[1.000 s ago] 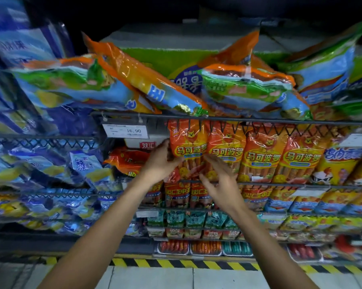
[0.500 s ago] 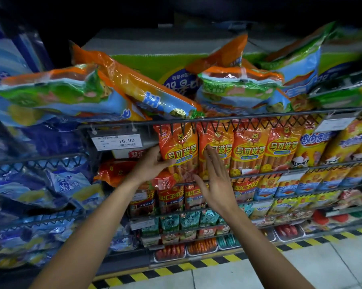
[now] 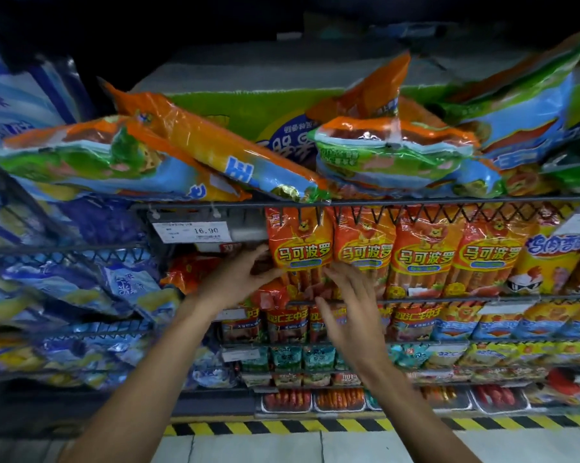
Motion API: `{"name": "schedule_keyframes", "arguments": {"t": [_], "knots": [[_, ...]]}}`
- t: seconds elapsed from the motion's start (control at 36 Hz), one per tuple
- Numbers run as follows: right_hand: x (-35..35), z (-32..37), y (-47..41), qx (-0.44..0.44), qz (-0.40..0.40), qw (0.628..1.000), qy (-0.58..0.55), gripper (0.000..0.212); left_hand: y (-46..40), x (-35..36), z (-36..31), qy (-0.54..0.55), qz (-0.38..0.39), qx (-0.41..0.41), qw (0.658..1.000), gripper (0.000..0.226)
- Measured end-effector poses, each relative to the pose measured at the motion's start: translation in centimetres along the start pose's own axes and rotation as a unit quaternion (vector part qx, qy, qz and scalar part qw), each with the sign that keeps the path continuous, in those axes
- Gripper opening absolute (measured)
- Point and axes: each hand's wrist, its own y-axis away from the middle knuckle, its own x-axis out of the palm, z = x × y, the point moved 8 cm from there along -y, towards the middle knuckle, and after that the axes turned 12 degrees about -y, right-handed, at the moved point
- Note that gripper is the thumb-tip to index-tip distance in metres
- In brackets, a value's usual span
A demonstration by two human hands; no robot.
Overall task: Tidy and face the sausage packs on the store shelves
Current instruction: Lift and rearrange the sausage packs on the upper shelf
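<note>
A row of upright orange sausage packs stands on the second wire shelf [image 3: 449,298]. My left hand [image 3: 238,277] holds the left edge of the leftmost orange pack [image 3: 300,252], fingers curled round its side. In front of the lower part of that pack and the second orange pack [image 3: 365,253], my right hand [image 3: 352,305] has its fingers straight against the packs. Further orange packs [image 3: 425,259] stand in line to the right. A crumpled red pack [image 3: 186,272] lies left of my left hand.
Large orange, green and blue bags [image 3: 215,152] lie in a loose heap on the top wire shelf [image 3: 415,202]. A price tag [image 3: 190,231] reads 16.90. Blue bags [image 3: 65,289] fill the left racks. Smaller packs [image 3: 455,325] line lower shelves. Yellow-black tape [image 3: 315,427] edges the floor.
The view has swung back level and leftward. My left hand has closed round the leftmost pack's edge, and my right hand has dropped slightly and spread its fingers lower on the packs.
</note>
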Motion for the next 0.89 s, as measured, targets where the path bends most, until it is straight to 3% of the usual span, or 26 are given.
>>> {"name": "schedule_keyframes", "arguments": {"t": [0.08,0.19,0.28,0.36,0.53,0.61,0.78,0.89], "knots": [[2.3,1.7,0.0,-0.044,0.056,0.997,-0.031,0.046,3.4,-1.0,1.2,-0.107,-0.091,-0.027,0.990,0.050],[6.7,4.0,-1.5,-0.056,0.145,0.987,-0.049,0.059,8.7,-1.0,1.8,-0.130,-0.225,0.044,0.965,0.041],[10.5,5.2,-2.6,-0.037,0.221,0.974,-0.026,0.074,11.7,-0.6,3.4,-0.128,-0.277,0.049,0.951,0.037],[13.5,6.4,-3.3,-0.049,0.243,0.969,0.018,0.074,13.6,-0.5,4.4,-0.151,-0.330,0.088,0.928,0.032],[16.3,6.2,-3.9,0.000,0.219,0.973,0.066,0.082,14.8,0.2,7.0,-0.137,-0.354,0.095,0.920,0.032],[16.0,6.7,-3.7,-0.026,0.195,0.978,0.070,0.076,15.2,0.2,7.5,-0.105,-0.369,0.109,0.917,0.031],[14.0,7.2,-3.9,-0.045,0.095,0.994,0.017,0.065,15.0,0.4,11.2,0.002,-0.350,0.013,0.937,0.030],[12.9,7.3,-2.9,-0.072,0.054,0.994,-0.060,0.065,14.2,0.2,12.2,0.069,-0.312,-0.040,0.947,0.043]]}}
